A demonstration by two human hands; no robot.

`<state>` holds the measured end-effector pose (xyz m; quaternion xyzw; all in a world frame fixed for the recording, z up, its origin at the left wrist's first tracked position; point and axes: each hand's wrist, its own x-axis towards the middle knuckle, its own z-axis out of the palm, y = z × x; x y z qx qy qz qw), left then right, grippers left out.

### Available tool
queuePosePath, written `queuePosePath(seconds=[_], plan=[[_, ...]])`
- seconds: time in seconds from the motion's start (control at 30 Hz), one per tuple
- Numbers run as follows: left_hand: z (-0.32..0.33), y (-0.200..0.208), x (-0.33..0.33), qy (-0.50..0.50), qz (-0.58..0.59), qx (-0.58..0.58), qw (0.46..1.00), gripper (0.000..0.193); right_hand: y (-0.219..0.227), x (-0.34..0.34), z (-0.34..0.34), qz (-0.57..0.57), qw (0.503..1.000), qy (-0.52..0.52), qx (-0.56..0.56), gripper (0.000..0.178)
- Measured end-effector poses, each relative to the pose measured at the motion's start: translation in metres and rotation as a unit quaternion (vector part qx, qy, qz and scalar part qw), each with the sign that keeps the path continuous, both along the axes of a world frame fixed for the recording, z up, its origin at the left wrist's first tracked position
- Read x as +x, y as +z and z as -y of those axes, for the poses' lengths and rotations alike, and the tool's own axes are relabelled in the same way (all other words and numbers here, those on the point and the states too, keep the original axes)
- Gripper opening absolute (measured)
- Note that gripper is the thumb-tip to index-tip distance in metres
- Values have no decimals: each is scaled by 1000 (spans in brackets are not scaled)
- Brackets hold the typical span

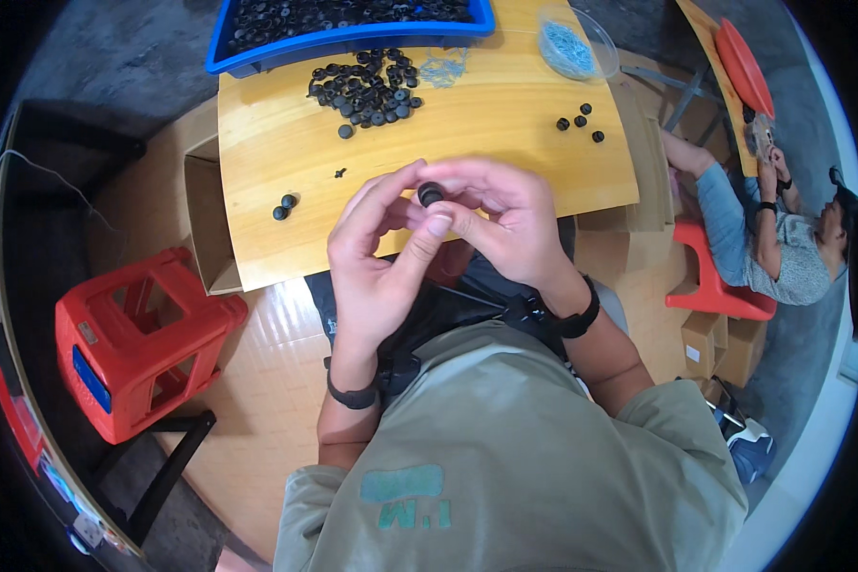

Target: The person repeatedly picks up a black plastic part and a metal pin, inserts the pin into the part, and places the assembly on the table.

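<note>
A little black piece [430, 194] up in the fingertips

The right hand [515, 224] holds the little black piece in a small pinch between thumb and fingers. The left hand [364, 262] is curled close around it from the left, with its thumb near the right thumb. I cannot tell if the left hand is touching the piece or just beside it.

Both hands are up at the near edge of the wooden counter [505, 119]. That could be trouble. The piece is round and only the tips hold it, so a hard squeeze or a twist could make it pop out. It could roll off the near edge and down to the floor.

Just far and left of the hands lies a tiny black bit [340, 173], alone. A moving sleeve or wrist could knock it, and it would be easy to lose. To the left are two black pieces [289, 201]. Four more black pieces [580, 121] sit on the right, and a bump could make them roll too.

Farther away is a loose black pile [377, 100], with thin pale strands [443, 67] beside it. At the far side are a blue tray [353, 43] and a clear tub [601, 43].
</note>
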<state>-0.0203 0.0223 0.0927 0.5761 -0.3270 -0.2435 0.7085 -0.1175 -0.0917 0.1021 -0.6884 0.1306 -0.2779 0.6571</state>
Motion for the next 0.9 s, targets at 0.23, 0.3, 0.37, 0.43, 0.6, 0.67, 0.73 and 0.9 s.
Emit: queuePosePath(seconds=[0.23, 0.3, 0.37, 0.43, 0.6, 0.67, 0.73, 0.9], plan=[[-20, -8, 16, -31, 189, 68, 979, 32, -14, 1, 4, -26, 974, 105, 197, 23], [-18, -6, 12, 1, 217, 88, 972, 31, -14, 3, 3, -32, 972, 110, 205, 25], [-18, -8, 14, 12, 243, 91, 966, 30, -12, 5, 2, -38, 970, 114, 212, 28], [-18, -10, 15, 22, 268, 92, 959, 29, -9, 7, 2, -55, 971, 119, 200, 34], [-31, -23, 37, 72, 337, 154, 926, 22, -16, 10, 1, -164, 971, 136, 108, 40], [-44, -31, 54, 170, 387, 260, 868, 20, -18, 9, 6, -194, 969, 133, 74, 38], [-54, -36, 70, 197, 439, 279, 831, 21, -19, 13, 10, -184, 977, 110, 19, 32], [-57, -54, 94, 136, 399, 321, 848, 22, -2, 14, 13, -258, 958, 121, 21, 23]])
